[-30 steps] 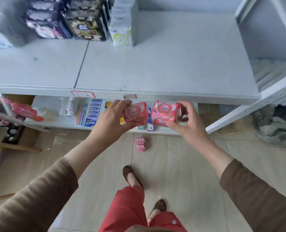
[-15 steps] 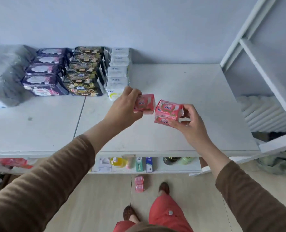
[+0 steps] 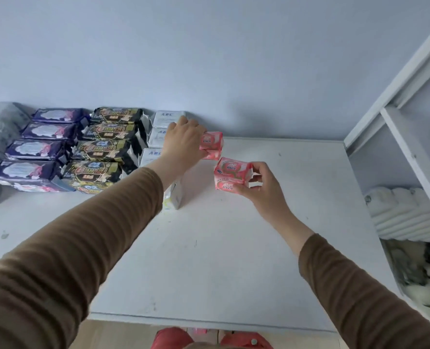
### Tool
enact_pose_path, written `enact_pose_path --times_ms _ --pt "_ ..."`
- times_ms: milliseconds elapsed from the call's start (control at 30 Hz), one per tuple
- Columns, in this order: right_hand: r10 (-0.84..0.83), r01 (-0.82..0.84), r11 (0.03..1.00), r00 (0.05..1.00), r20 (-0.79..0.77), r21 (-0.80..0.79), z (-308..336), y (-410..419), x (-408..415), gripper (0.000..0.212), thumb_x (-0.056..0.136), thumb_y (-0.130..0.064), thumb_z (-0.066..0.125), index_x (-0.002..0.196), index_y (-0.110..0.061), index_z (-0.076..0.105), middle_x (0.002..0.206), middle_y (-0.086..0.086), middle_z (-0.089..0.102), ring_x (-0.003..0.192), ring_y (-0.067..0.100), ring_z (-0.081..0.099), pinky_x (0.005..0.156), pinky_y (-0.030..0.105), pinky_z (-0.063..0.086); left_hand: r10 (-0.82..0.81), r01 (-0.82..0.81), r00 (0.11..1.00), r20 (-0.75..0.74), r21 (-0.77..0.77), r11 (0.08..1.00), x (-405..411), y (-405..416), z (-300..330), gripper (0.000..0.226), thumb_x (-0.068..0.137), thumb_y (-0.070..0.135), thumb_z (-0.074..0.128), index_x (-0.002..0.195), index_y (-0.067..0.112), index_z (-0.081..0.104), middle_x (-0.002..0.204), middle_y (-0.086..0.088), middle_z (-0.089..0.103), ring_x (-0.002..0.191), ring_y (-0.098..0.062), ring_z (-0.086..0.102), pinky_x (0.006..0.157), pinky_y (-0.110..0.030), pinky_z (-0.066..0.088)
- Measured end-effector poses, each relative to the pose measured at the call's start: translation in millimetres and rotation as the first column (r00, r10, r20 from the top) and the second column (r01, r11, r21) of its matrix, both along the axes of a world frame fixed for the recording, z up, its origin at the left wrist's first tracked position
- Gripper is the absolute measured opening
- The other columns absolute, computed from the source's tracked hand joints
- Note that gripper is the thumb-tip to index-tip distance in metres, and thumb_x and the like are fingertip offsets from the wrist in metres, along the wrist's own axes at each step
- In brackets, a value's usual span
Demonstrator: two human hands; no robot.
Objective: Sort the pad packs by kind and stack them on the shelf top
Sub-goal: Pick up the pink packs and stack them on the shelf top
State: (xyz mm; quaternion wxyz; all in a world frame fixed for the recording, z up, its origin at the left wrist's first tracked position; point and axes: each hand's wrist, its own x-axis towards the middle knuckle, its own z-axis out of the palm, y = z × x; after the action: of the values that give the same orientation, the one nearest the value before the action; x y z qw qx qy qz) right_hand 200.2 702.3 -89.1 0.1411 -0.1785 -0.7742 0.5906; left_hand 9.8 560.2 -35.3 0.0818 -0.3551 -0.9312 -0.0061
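Head view: the left hand (image 3: 183, 141) is pinching a small pink pack (image 3: 212, 145) at frame centre, its grip pressed on the pack's sides, just right of the white packs (image 3: 164, 133). The right hand (image 3: 264, 190) is clasping a larger pink pack (image 3: 231, 173) just below it, above the shelf top (image 3: 234, 248). Both pink packs are looking soft and glossy, so a loose stack is likely sliding or toppling. Purple packs (image 3: 32, 149) and black packs (image 3: 100, 149) are sitting sorted at left.
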Motion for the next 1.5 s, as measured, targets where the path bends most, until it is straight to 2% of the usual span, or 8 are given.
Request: enact_pose_path --times_ms 367,533,700,867,1033,1200,1333,1500 --pt "0.034 -0.036 0.999 0.998 0.054 0.03 -21.7 21.3 -85.6 0.055 0.063 -0.047 0.081 0.11 -0.033 0.056 0.108 -0.014 0.064 0.097 0.0 0.061 0.074 0.023 0.052 0.045 -0.047 0.999 -0.017 -0.096 0.994 -72.7 40.5 -18.0 0.048 0.08 0.04 0.072 0.119 0.021 0.05 0.109 -0.002 0.061 0.111 -0.027 0.048 0.091 -0.038 0.038" --pt "0.066 -0.073 0.995 0.993 0.102 0.064 -34.7 26.0 -106.1 0.052 0.064 -0.046 0.083 0.107 -0.037 0.055 0.109 -0.016 0.062 0.097 -0.003 0.06 0.076 0.021 0.051 0.03 -0.034 0.999 -0.027 -0.148 0.988 -87.2 31.6 -27.0 0.045 0.081 0.053 0.067 0.113 0.024 0.057 0.107 0.0 0.061 0.11 -0.027 0.046 0.091 -0.038 0.037" --pt "0.103 -0.115 0.987 0.989 0.101 0.116 -44.6 21.3 -125.6 0.048 0.067 -0.043 0.082 0.105 -0.036 0.054 0.106 -0.016 0.058 0.096 -0.01 0.055 0.071 0.007 0.043 0.009 -0.007 1.0 0.013 -0.11 0.994 -94.0 30.7 -20.3 0.041 0.078 0.054 0.065 0.11 0.029 0.065 0.113 0.003 0.059 0.113 -0.024 0.045 0.094 -0.039 0.034" --pt "0.056 -0.068 0.99 0.994 0.091 0.126 -50.3 14.9 -143.5 0.05 0.073 -0.035 0.083 0.113 -0.027 0.055 0.112 -0.008 0.06 0.097 -0.001 0.058 0.08 0.021 0.05 0.041 -0.043 0.998 0.048 0.033 0.999 -83.0 14.0 -9.6 0.033 0.091 0.042 0.055 0.119 0.03 0.067 0.123 0.002 0.059 0.117 -0.025 0.046 0.096 -0.04 0.035" --pt "-0.033 0.016 0.989 0.993 0.111 0.144 -46.1 10.2 -149.3 0.053 0.072 -0.034 0.085 0.113 -0.029 0.051 0.109 -0.011 0.064 0.092 0.001 0.06 0.074 0.021 0.046 0.073 -0.083 0.994 0.079 0.129 0.988 -62.7 -13.0 -0.9 0.03 0.093 0.04 0.056 0.117 0.027 0.067 0.121 0.001 0.06 0.117 -0.026 0.047 0.099 -0.042 0.036" --pt "-0.045 -0.034 0.941 0.974 0.222 0.337 -32.7 -0.6 -147.2 0.033 0.079 -0.041 0.074 0.105 -0.024 0.063 0.1 -0.005 0.07 0.097 0.02 0.064 0.079 0.036 0.05 0.076 -0.09 0.993 0.095 0.148 0.985 -39.4 -38.1 7.2 0.032 0.093 0.037 0.055 0.122 0.028 0.063 0.124 0.003 0.058 0.121 -0.024 0.046 0.103 -0.04 0.033" --pt "-0.041 -0.124 0.908 0.925 0.378 0.4 -7.5 -12.8 -135.2 0.05 0.08 -0.042 0.071 0.125 -0.024 0.058 0.121 0.003 0.066 0.118 0.031 0.055 0.093 0.036 0.047 0.053 -0.069 0.994 0.096 0.166 0.984 -17.3 -64.3 18.2 0.036 0.092 0.038 0.056 0.127 0.028 0.059 0.129 0.003 0.056 0.125 -0.023 0.044 0.102 -0.041 0.035" --pt "-0.201 -0.004 0.879 0.903 0.379 0.476 19.0 -56.6 -83.0 0.058 0.083 -0.034 0.068 0.135 -0.013 0.049 0.132 0.014 0.053 0.127 0.035 0.043 0.098 0.04 0.043 -0.004 -0.014 0.996 0.086 0.203 0.979 21.4 -112.1 26.2 0.036 0.093 0.039 0.056 0.128 0.029 0.058 0.128 0.004 0.055 0.123 -0.022 0.044 0.104 -0.04 0.034"
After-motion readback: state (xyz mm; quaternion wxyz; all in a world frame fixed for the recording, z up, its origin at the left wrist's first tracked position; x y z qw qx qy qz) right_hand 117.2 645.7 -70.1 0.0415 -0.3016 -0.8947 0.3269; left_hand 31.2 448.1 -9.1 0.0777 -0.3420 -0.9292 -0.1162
